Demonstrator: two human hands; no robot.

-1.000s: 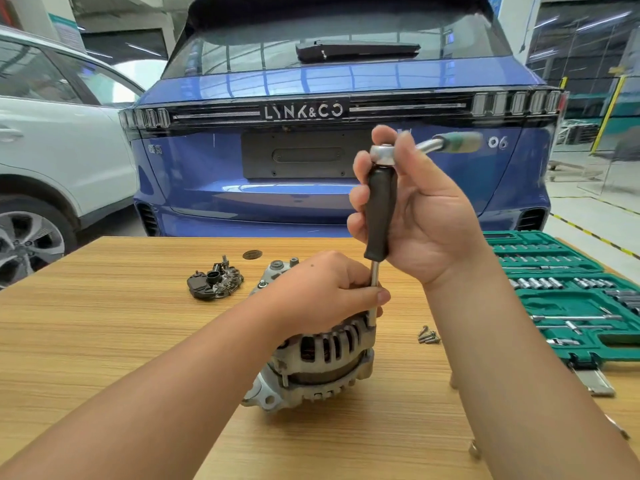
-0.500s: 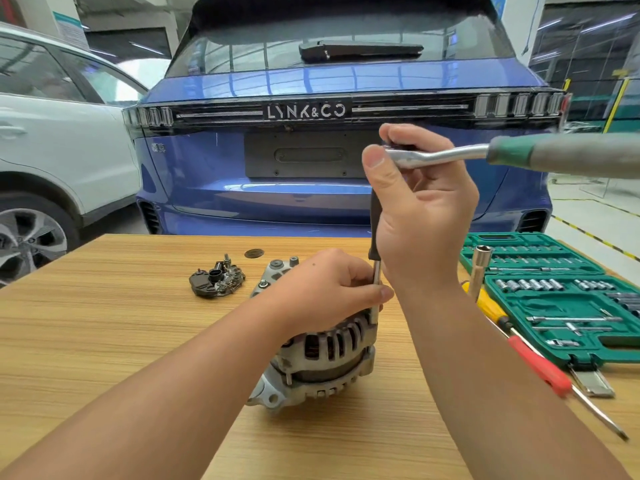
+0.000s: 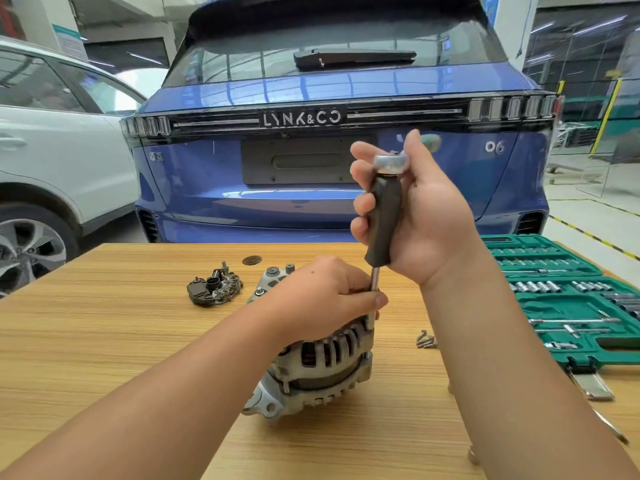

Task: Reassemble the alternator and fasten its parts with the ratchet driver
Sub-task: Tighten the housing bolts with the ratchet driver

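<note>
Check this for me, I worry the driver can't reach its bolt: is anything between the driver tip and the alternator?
Nothing visible blocks it. The driver, gripped by the right hand, runs straight down to the alternator rim; the left hand steadies the shaft beside it.

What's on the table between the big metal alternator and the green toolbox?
A little pile of screws lies on the wooden table between the alternator and the green toolbox, seen in the head view.

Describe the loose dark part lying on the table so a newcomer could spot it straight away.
Start at the wooden table in front of the blue car. Left of the alternator that the left hand steadies lies a flat, dark, curved part, apart from everything else. Unlike the silver alternator, it is blackish and low, with small metal studs sticking up from it.
</note>
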